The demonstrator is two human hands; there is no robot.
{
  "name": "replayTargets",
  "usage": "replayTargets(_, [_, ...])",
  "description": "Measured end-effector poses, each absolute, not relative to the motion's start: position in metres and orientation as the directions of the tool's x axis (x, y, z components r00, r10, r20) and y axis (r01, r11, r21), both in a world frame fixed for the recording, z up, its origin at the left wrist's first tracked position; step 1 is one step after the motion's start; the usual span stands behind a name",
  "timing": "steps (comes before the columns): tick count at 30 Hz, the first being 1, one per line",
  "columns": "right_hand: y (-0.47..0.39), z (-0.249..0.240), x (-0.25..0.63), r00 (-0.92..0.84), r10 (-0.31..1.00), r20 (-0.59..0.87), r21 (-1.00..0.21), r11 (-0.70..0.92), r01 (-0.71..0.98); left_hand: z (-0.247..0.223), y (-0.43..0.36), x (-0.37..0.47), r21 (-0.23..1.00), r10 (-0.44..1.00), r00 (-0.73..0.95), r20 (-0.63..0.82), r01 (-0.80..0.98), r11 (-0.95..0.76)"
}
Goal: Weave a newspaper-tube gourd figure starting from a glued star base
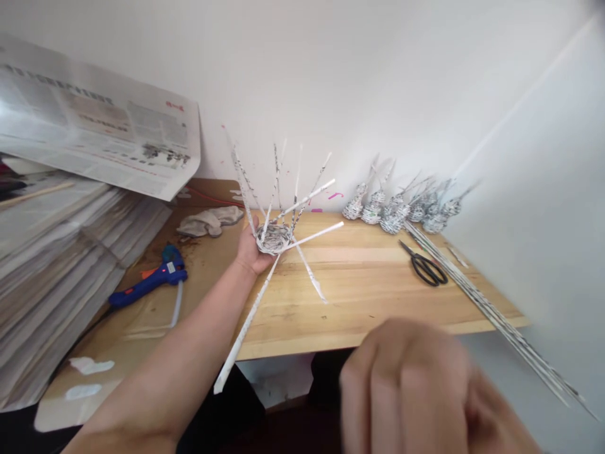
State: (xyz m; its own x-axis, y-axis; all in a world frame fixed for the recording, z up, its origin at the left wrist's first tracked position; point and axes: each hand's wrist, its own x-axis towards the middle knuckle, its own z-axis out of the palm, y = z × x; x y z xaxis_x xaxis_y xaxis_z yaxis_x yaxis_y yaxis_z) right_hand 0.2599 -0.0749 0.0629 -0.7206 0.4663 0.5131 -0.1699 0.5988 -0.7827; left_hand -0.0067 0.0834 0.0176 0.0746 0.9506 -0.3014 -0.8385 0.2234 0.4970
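Observation:
My left hand is closed around the side of a small woven newspaper basket, holding it up over the wooden table. Rolled paper spokes stick up and outward from its rim. One longer white paper strip slants down toward me from the basket. Close to the camera, on the right, my right hand is blurred, with its fingers curled in and apart from the basket. Whatever those fingers may hold is hidden.
Black-handled scissors lie right on the wooden table, beside a bundle of long paper tubes. Several woven gourd shapes stand behind. At left are a blue glue gun, gloves and stacked newspapers.

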Motion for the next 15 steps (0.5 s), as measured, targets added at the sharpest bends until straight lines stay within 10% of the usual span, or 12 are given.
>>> replayTargets(7, [0.008,0.086,0.223,-0.487,0.667,0.563,-0.566,0.741,0.360,0.012,0.084,-0.009,0.500,0.953,0.135,-0.272,-0.826,0.260])
replayTargets(15, [0.049,0.057,0.182,-0.659,0.399,0.637,-0.371,0.909,0.192,0.020,0.081,-0.006,0.508,0.951,0.113,-0.289,-0.824,0.252])
